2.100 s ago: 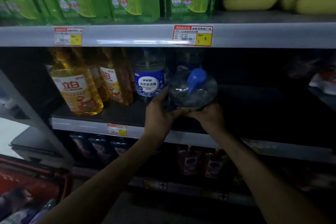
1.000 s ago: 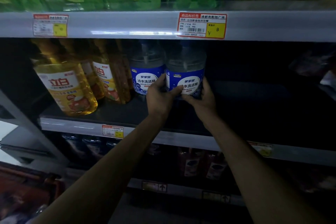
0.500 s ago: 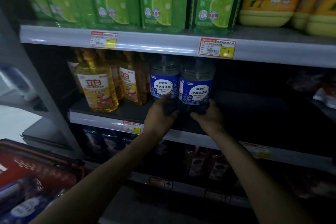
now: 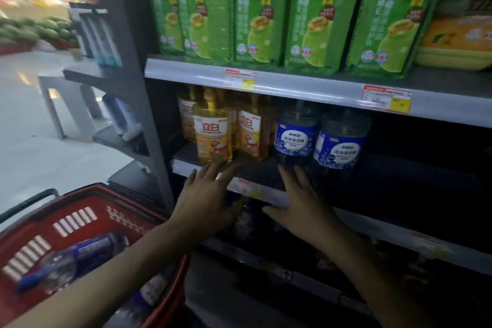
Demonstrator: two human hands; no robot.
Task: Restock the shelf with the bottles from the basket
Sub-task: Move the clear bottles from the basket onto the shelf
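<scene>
Two clear bottles with blue labels stand upright side by side on the middle shelf (image 4: 399, 176): the left bottle (image 4: 294, 138) and the right bottle (image 4: 339, 149). My left hand (image 4: 210, 194) and my right hand (image 4: 300, 208) hover in front of the shelf edge, fingers spread, holding nothing. The red basket (image 4: 80, 210) sits at the lower left, with a blue-labelled bottle with a blue pump (image 4: 74, 258) lying on its side in it; my left forearm hides part of it.
Yellow bottles (image 4: 213, 136) stand left of the blue-labelled ones. Green refill packs (image 4: 261, 8) fill the shelf above. The middle shelf right of the bottles is dark and bare. A lower shelf holds dark bottles (image 4: 245, 218). The shop aisle floor (image 4: 40, 141) lies to the left.
Both hands stood the bottle on the shelf beside the first one, let go and pulled back from it, open. My view swung left and down, bringing the basket into sight.
</scene>
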